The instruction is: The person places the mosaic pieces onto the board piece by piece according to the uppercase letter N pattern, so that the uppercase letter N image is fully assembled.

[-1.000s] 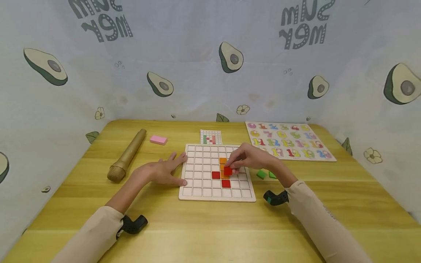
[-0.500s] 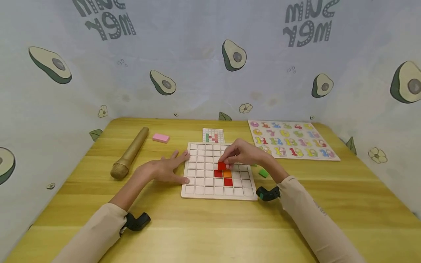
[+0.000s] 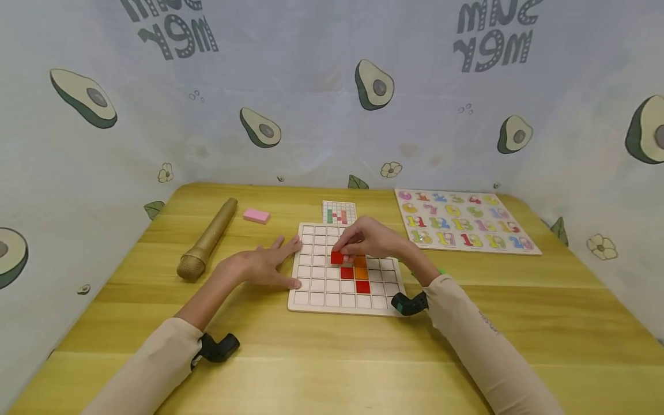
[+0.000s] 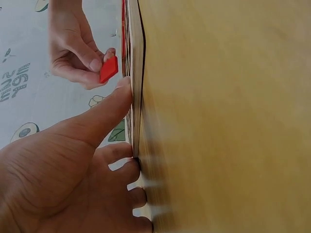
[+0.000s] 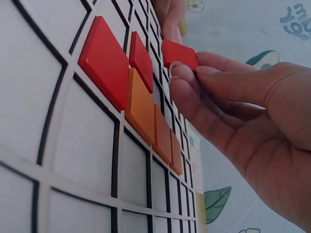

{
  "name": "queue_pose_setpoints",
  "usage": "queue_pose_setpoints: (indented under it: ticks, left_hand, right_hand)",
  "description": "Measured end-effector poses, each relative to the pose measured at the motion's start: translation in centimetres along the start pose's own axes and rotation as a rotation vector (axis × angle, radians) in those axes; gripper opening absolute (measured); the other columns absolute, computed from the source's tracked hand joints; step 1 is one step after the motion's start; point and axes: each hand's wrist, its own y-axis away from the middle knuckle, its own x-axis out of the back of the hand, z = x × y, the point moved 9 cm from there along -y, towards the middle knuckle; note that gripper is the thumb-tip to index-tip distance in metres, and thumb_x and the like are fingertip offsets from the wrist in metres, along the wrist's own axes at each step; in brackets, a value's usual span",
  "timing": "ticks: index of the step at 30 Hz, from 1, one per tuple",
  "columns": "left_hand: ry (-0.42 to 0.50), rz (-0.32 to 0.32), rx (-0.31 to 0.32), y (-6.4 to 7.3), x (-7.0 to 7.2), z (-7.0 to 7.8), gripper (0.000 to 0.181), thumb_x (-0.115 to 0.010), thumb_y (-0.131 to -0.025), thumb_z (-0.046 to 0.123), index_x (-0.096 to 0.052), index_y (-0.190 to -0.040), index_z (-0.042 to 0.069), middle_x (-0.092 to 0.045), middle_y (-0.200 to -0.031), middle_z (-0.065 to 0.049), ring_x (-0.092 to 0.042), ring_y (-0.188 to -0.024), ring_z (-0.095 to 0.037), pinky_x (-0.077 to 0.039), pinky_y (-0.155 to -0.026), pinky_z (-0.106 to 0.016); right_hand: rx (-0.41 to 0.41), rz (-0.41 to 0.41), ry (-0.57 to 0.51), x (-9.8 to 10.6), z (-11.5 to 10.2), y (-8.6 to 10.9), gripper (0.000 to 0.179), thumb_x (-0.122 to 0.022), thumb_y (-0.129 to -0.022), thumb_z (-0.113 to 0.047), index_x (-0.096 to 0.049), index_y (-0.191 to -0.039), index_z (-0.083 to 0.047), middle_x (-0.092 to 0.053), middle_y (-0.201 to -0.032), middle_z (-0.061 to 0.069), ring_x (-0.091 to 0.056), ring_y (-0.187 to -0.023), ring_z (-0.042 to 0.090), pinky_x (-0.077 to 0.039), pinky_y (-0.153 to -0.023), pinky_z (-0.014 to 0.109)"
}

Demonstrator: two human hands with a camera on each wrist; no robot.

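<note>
My right hand (image 3: 370, 237) pinches a square red tile (image 3: 337, 257) between thumb and fingertips. The tile is tilted close over the white grid board (image 3: 313, 288), left of the orange tiles. Two other red tiles (image 5: 104, 63) lie in the grid's squares, beside a line of orange tiles (image 5: 141, 109) that the right hand partly covers in the head view. With fingers spread, my left hand (image 3: 264, 267) rests at the board's left edge. Its thumb (image 4: 104, 114) touches the rim there, and the other fingertips reach down along the edge to the table.
Behind the board lies a small pattern card (image 3: 339, 212). A number puzzle board (image 3: 467, 222) sits at the back right. To the left are a gold microphone (image 3: 207, 239) and a pink block (image 3: 256, 215). The right forearm mostly hides green tiles (image 3: 441, 271).
Holding the red tile, my right hand has moved left across the board, past the orange tiles. The left hand has stayed at the board's edge. The head view has shifted slightly.
</note>
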Motion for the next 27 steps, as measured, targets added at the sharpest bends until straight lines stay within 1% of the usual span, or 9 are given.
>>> queue_pose_setpoints:
  ticks: [4,6,8,10,12,15,19,23,27]
  left_hand:
    - [-0.004,0.003,-0.002,-1.5,-0.6,-1.9,0.124,-0.067,-0.078,0.091,-0.005,-0.174,0.043,0.011,-0.181,-0.009,0.004,-0.158,-0.062,0.000,-0.129,-0.071]
    - [-0.010,-0.001,0.001,-0.9,-0.4,-1.3,0.119,-0.068,-0.084,0.085,-0.004,-0.174,0.040,0.011,-0.180,-0.011,0.002,-0.157,-0.065,-0.003,-0.128,-0.073]
    - [-0.013,-0.003,0.002,-0.2,-0.1,-0.7,0.115,-0.070,-0.091,0.077,-0.004,-0.175,0.036,0.010,-0.180,-0.016,0.002,-0.156,-0.067,-0.003,-0.127,-0.075]
    - [-0.014,-0.003,0.010,0.2,0.1,-0.3,0.112,-0.069,-0.094,0.073,-0.004,-0.176,0.034,0.010,-0.180,-0.016,0.003,-0.157,-0.066,-0.003,-0.128,-0.073]
    - [-0.013,0.002,0.012,0.4,0.1,-0.2,0.112,-0.070,-0.094,0.073,-0.005,-0.176,0.032,0.009,-0.180,-0.016,0.003,-0.158,-0.063,-0.002,-0.129,-0.071]
    - [-0.011,-0.007,0.018,1.0,0.3,0.4,0.112,-0.070,-0.095,0.071,-0.005,-0.176,0.030,0.009,-0.180,-0.016,0.004,-0.159,-0.061,-0.001,-0.130,-0.069]
    - [0.001,-0.017,-0.004,1.9,0.7,1.5,0.110,-0.071,-0.097,0.067,-0.007,-0.176,0.024,0.008,-0.179,-0.022,0.004,-0.156,-0.067,0.000,-0.127,-0.073]
    - [-0.001,-0.019,-0.009,1.9,0.8,1.7,0.110,-0.072,-0.097,0.065,-0.008,-0.176,0.022,0.007,-0.179,-0.024,0.004,-0.156,-0.067,0.000,-0.127,-0.074]
    - [-0.008,-0.020,-0.014,1.3,0.5,1.4,0.111,-0.071,-0.097,0.067,-0.006,-0.176,0.023,0.008,-0.179,-0.023,0.003,-0.156,-0.067,-0.001,-0.127,-0.074]
  right_hand:
    - [0.016,0.042,0.052,-0.1,-0.2,-0.3,0.016,-0.072,-0.098,0.009,-0.083,-0.110,0.006,-0.082,-0.102,0.015,-0.074,-0.081,0.020,-0.065,-0.084,0.029]
    - [0.027,0.058,0.068,-0.3,-0.3,-0.5,0.015,-0.073,-0.098,0.009,-0.084,-0.108,0.005,-0.082,-0.101,0.015,-0.075,-0.083,0.019,-0.065,-0.085,0.030]
    - [0.027,0.068,0.078,-0.5,-0.4,-0.6,0.015,-0.073,-0.097,0.010,-0.084,-0.106,0.004,-0.082,-0.101,0.014,-0.075,-0.083,0.017,-0.065,-0.084,0.030]
    - [0.012,0.081,0.081,-0.6,-0.3,-0.8,0.015,-0.073,-0.097,0.010,-0.084,-0.104,0.003,-0.082,-0.101,0.013,-0.075,-0.082,0.016,-0.065,-0.084,0.029]
    - [0.004,0.091,0.073,-0.6,-0.2,-0.9,0.015,-0.072,-0.097,0.012,-0.084,-0.104,0.004,-0.081,-0.099,0.014,-0.075,-0.079,0.017,-0.065,-0.081,0.029]
    - [0.003,0.105,0.095,-0.6,-0.1,-1.0,0.014,-0.074,-0.096,0.010,-0.084,-0.104,0.004,-0.081,-0.098,0.013,-0.076,-0.080,0.017,-0.065,-0.082,0.029]
    - [0.007,0.128,0.130,-0.6,-0.2,-1.0,0.014,-0.077,-0.095,0.008,-0.085,-0.103,0.001,-0.082,-0.098,0.011,-0.076,-0.083,0.015,-0.064,-0.084,0.029]
    - [0.012,0.131,0.136,-0.6,-0.4,-0.9,0.014,-0.078,-0.094,0.009,-0.086,-0.102,0.001,-0.082,-0.097,0.011,-0.074,-0.081,0.014,-0.064,-0.081,0.029]
    - [0.032,0.111,0.142,-0.8,-0.3,-0.7,0.013,-0.078,-0.093,0.010,-0.086,-0.101,0.002,-0.080,-0.096,0.012,-0.070,-0.080,0.013,-0.062,-0.077,0.028]
